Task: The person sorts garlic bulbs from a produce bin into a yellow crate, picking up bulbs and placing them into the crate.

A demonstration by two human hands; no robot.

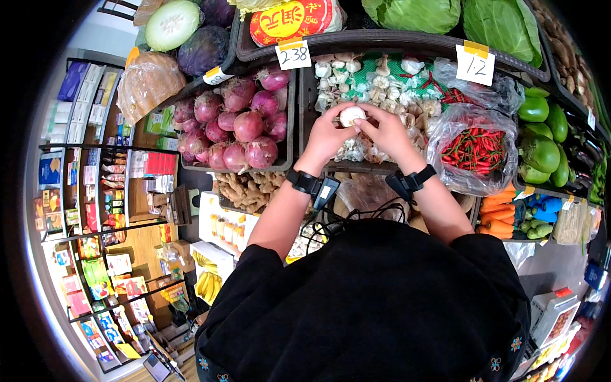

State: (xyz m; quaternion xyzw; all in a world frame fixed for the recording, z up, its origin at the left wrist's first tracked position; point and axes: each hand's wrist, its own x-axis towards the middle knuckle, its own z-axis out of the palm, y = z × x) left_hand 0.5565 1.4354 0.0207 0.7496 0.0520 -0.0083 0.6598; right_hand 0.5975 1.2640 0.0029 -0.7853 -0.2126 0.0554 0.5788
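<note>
My left hand [328,135] and my right hand [382,131] hold one white garlic bulb [352,116] between their fingertips, thumbs at its lower right side. Both hands are above a dark crate [308,95] of garlic bulbs and loose papery skins, with a green mesh [370,64] showing at its back. Right of my right hand, an open clear plastic bag of red chili peppers [475,150] lies in the crate's right part. Red onions [248,126] fill the crate to the left. Each of my wrists wears a black strap with a small device.
Green cabbages [413,14] and a wrapped item [296,21] stand behind a dark crate rim with price cards. Green round vegetables [539,150] are at the right, carrots [496,215] below them. Ginger [248,191] lies nearer me at the left. Black cables hang between my forearms. Stocked shelves [95,191] line the far left.
</note>
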